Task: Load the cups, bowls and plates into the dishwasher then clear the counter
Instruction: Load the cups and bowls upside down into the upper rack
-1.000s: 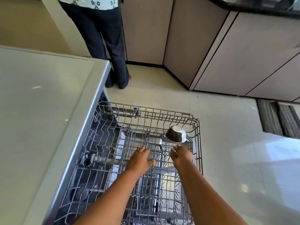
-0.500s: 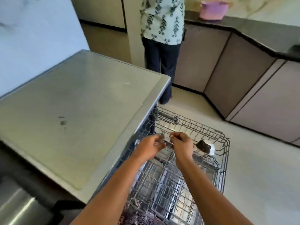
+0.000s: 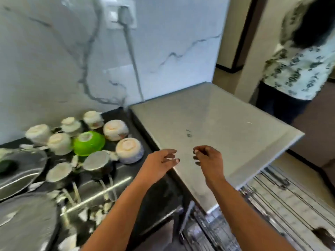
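Several upturned white cups and bowls stand on the dark counter (image 3: 125, 171) at the left, among them a white bowl (image 3: 129, 150) nearest my hands and a green bowl (image 3: 89, 143). Steel plates (image 3: 20, 169) lie at the far left, with spoons (image 3: 108, 185) beside them. My left hand (image 3: 159, 163) hovers empty just right of the white bowl, fingers relaxed. My right hand (image 3: 206, 159) hangs over the dishwasher's grey top (image 3: 226, 127) with loosely curled fingers and holds nothing. The pulled-out wire rack (image 3: 282, 201) shows at the lower right.
A person in a patterned shirt (image 3: 299, 69) stands at the far right beyond the dishwasher. A marble wall with a socket and cable (image 3: 130, 51) rises behind the counter. A dark bowl (image 3: 324, 236) sits in the rack's corner at the bottom right.
Both hands have left the rack and risen to counter height. The view has swung left from the rack to the dishes on the counter.
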